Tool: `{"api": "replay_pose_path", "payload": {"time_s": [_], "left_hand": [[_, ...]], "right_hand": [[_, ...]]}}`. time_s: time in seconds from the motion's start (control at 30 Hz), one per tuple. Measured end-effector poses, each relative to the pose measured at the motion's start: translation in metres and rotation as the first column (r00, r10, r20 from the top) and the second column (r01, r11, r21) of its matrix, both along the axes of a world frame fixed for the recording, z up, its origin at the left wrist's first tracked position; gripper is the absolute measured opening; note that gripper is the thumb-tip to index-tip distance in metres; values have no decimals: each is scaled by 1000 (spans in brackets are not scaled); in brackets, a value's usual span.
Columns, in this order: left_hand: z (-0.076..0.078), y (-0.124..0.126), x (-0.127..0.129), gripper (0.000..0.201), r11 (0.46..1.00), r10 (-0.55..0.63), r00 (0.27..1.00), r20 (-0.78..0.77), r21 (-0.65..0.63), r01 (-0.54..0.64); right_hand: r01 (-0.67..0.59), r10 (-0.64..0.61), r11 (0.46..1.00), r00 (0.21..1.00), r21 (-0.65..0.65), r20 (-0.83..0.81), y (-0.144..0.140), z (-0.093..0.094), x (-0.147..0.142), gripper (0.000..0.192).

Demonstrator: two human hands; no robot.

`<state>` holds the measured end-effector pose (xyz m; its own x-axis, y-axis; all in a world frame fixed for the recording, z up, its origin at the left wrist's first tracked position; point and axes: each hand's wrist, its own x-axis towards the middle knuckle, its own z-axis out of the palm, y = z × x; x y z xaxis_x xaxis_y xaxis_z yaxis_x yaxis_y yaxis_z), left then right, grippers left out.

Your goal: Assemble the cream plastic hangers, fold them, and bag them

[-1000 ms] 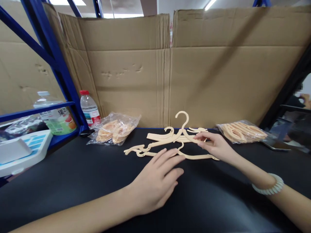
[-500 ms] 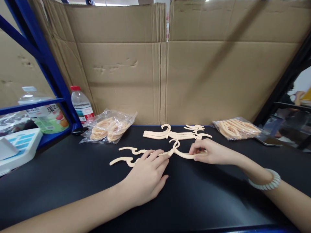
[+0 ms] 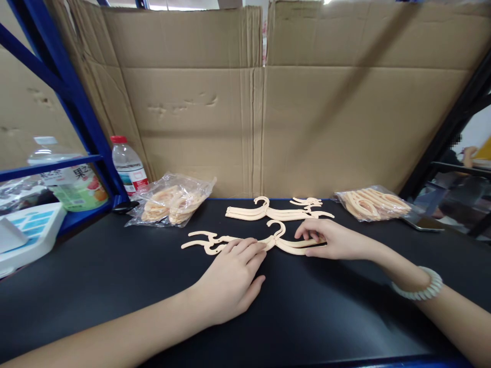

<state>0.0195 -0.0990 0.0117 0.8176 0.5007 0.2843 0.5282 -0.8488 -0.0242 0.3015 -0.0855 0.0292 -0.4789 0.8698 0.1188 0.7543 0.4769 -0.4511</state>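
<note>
Fingers of the left hand [image 3: 230, 278] lie flat and loosely spread, their tips pressing on the left half of the cream hanger [image 3: 253, 241] that rests on the black tabletop [image 3: 115, 276]; nothing is gripped, only pinned down. Fingers of the right hand [image 3: 330, 244] curl narrowly over the hanger's right arm, thumb tucked under its near edge, so they seem to pinch it lightly. This hanger lies flat with its long axis running left to right, hook pointing away from the person, directly ahead of both sets of fingertips and about equally near to each hand. Just behind the hanger sits a small stack of hangers [image 3: 276, 210]. Left of the hanger and farther back lies a clear bag of hangers [image 3: 172, 202], with a water bottle [image 3: 128, 164] beyond it; right of the hanger lies a second bag [image 3: 374, 203]. Behind all stands a cardboard wall [image 3: 261, 117].
</note>
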Motion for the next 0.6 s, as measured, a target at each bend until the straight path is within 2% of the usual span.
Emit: {"api": "replay_pose_path", "payload": {"time_s": [0.1, 0.3, 0.6], "left_hand": [[0, 0, 0, 37, 1000, 12, 1000, 16, -3, -12], [0, -1, 1, 34, 999, 40, 999, 32, -23, -40], [-1, 1, -1, 37, 985, 77, 997, 18, -157, -73]], "right_hand": [[11, -11, 1000, 1000, 9, 12, 1, 0, 0, 30], [1, -1, 1000, 1000, -6, 12, 2, -2, 3, 18], [-3, 3, 1000, 1000, -1, 5, 8, -2, 6, 18]]}}
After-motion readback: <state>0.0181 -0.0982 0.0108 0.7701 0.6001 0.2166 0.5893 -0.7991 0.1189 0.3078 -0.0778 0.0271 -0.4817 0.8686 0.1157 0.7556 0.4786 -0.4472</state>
